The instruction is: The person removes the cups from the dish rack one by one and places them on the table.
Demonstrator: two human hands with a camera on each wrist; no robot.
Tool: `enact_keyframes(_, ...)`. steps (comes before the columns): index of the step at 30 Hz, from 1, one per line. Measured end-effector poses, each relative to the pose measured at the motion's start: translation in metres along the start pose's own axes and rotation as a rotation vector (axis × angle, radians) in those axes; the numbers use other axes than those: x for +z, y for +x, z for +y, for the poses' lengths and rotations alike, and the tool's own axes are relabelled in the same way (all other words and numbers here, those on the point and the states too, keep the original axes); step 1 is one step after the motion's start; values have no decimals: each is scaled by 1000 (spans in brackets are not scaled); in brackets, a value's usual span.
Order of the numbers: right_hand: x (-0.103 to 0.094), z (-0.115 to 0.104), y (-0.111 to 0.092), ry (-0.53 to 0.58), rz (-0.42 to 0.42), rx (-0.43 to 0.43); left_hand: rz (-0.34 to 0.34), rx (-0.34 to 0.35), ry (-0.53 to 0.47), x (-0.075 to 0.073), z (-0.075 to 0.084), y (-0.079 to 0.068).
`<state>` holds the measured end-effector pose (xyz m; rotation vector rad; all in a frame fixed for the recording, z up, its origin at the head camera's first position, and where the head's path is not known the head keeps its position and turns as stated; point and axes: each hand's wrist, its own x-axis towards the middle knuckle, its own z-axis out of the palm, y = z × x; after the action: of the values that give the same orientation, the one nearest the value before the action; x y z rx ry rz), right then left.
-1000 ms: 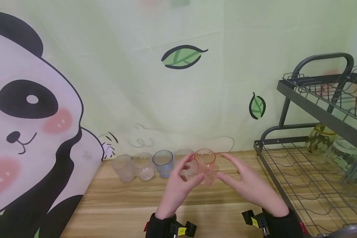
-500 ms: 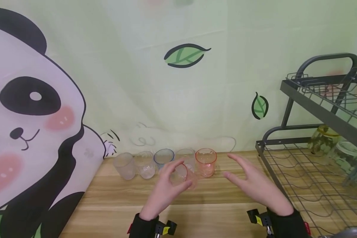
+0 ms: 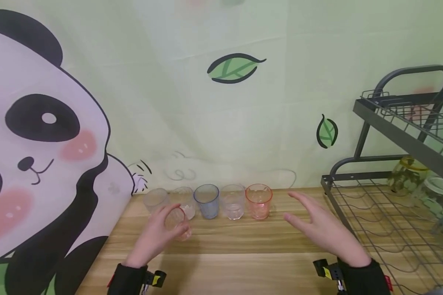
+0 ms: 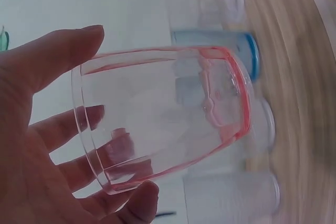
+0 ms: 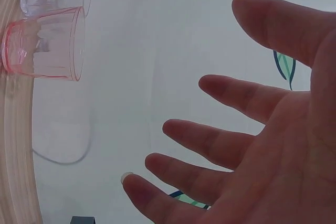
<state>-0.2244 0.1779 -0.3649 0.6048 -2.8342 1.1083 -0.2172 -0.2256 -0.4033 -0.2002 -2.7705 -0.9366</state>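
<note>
My left hand point(image 3: 155, 237) holds a clear glass with a pinkish-red tint point(image 3: 176, 219) above the left part of the table. In the left wrist view, thumb and fingers grip this pink glass point(image 4: 163, 119) around its rim end. Behind it along the wall stands a row: a frosted glass point(image 3: 156, 198), a clear glass point(image 3: 188, 205), a blue glass point(image 3: 208, 203), another clear glass point(image 3: 233, 203) and a red-rimmed pink glass point(image 3: 259, 203). To the right of that last one hovers my right hand point(image 3: 323, 229), fingers spread and holding nothing. The held glass partly covers the left glasses.
A dark two-tier wire rack point(image 3: 376, 221) stands on the right, close to my right forearm. On its lower shelf sit a yellow-rimmed glass point(image 3: 406, 176) and further glasses at the frame's edge. A panda-print cloth point(image 3: 170, 102) hangs behind the wooden table point(image 3: 229, 266).
My left hand has carried the pink glass leftward, from in front of the red-rimmed glass to in front of the left glasses. My right hand has moved slightly right, away from the row.
</note>
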Motion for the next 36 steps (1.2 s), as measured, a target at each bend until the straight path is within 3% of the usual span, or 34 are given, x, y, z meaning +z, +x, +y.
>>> enact_keyframes(6,-1,1,-1,-6,-3,4,-18,-54,48,-23,-28,5)
enact_keyframes(11,-1,3,-2,-10,-7,14,-21,-105,74,-32,-48,10)
enact_keyframes(20,0,7,-5,-14,-17,19,-3,-130,110,-30,-75,20)
enact_keyframes(36,3,10,-7,-26,-12,18,-15,-186,186,-17,-89,18)
